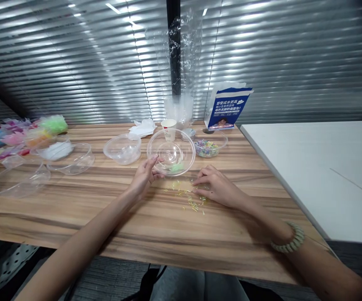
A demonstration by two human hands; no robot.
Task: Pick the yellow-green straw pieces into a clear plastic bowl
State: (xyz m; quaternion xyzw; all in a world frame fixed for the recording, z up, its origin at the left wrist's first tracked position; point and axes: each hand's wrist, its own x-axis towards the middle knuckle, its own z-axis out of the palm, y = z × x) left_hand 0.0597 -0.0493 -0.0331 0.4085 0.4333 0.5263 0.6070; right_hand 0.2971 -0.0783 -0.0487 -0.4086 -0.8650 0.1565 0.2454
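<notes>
My left hand (145,176) grips the near left rim of a clear round plastic bowl (185,146), which is tilted toward me above the table. A small patch of light green bits (177,168) shows at its lower side. My right hand (216,186) is low over the wood, thumb and forefinger curled close together among loose, short yellow strips (193,204). Whether a strip is between those fingertips is too small to tell. The yellow strips lie scattered on the table just in front of the bowl.
Behind stand a paper cup (169,124), a bowl of multicoloured bits (207,148) and a blue-and-white bag (227,106). Further left are clear bowls (122,150) and colourful packets (27,133). A white table (309,167) adjoins at right. Another person's hand edges in at far left.
</notes>
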